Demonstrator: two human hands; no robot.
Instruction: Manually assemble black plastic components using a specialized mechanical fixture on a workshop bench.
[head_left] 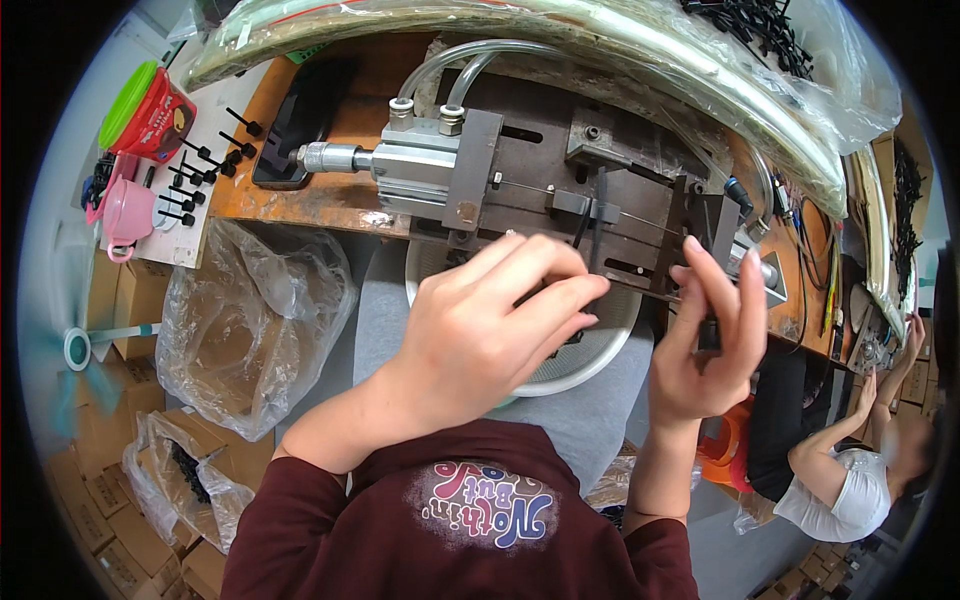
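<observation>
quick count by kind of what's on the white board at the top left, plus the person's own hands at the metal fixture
red tub with green lid: 1
pink cup: 1
black pins: about 10 (small and overlapping, count unsure)
person's hands: 2, left hand and right hand
total: about 14
</observation>
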